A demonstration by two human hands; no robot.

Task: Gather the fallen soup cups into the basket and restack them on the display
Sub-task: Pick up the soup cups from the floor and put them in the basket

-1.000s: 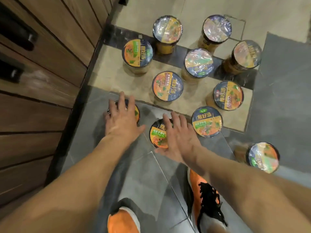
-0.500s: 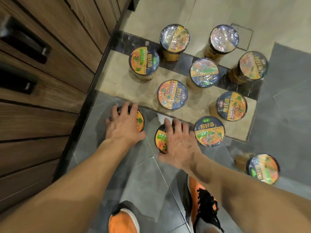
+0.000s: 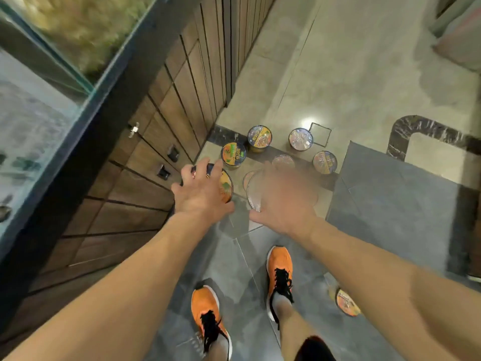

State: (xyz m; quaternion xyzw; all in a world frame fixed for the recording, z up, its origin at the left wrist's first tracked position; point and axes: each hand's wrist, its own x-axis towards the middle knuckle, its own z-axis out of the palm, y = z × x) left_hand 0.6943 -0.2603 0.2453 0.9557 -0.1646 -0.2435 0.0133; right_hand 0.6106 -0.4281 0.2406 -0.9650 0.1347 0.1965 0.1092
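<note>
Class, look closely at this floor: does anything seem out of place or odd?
Soup cups stand upright on the floor by the wooden cabinet, not on a display. One stray cup sits apart, near the right shoe. The left hand grips a cup from above. No spill shows.

- looks like a shop: glass display case (image 3: 39,113) upper left over a wood-panelled counter (image 3: 182,105)
- loads of identical soup cups (image 3: 233,154) on polished tiled floor (image 3: 364,74)
</note>
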